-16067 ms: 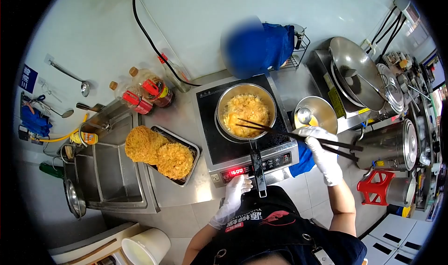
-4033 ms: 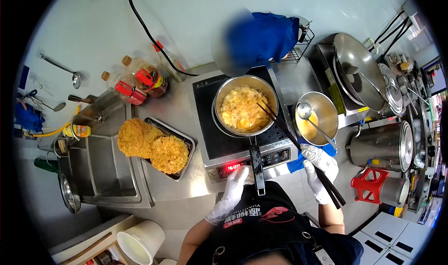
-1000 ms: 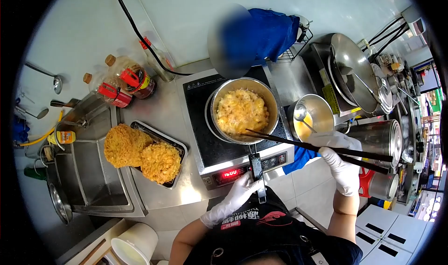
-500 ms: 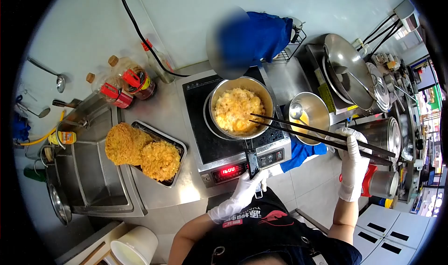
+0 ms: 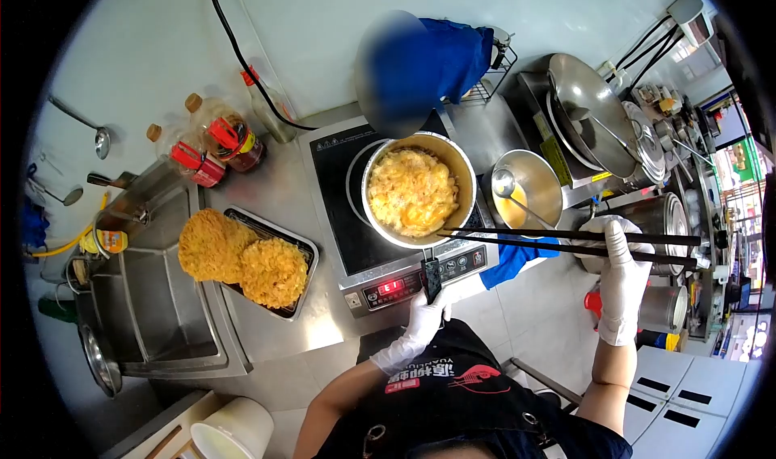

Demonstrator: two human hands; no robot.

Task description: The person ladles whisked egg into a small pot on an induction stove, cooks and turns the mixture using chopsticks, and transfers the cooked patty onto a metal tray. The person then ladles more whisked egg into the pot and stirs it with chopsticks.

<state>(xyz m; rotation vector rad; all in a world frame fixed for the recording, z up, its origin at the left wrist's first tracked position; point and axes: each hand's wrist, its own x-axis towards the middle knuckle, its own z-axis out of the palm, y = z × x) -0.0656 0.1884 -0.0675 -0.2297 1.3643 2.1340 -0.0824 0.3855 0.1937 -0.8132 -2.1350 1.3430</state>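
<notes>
Gloved in white, my left hand [image 5: 420, 327] is closed round the black handle [image 5: 432, 278] of a metal pot [image 5: 470, 186]. A golden, bubbling fried cake [image 5: 411, 190] fills most of the pot. My right hand [image 5: 618, 274], also gloved, grips a pair of long dark chopsticks [image 5: 558, 241]. Their tips reach the pot's inner edge at the lower right, beside the cake. Under the pot, shifted toward its front right, is an induction cooker [image 5: 339, 236] with a lit red display [image 5: 391, 287].
Two fried golden cakes [image 5: 273, 274] lie on a black tray [image 5: 301, 304] to the left. A steel bowl [image 5: 550, 186] with yellow liquid and a ladle [image 5: 503, 186] stands right. Sauce bottles [image 5: 234, 139] line the wall, beside a sink [image 5: 182, 317]. A wok [image 5: 594, 95] sits back right.
The pot has shifted slightly and uncovered more of the cooker's ring at left. The chopstick tips moved from over the cake down to the pot's edge. The display no longer reads 1600.
</notes>
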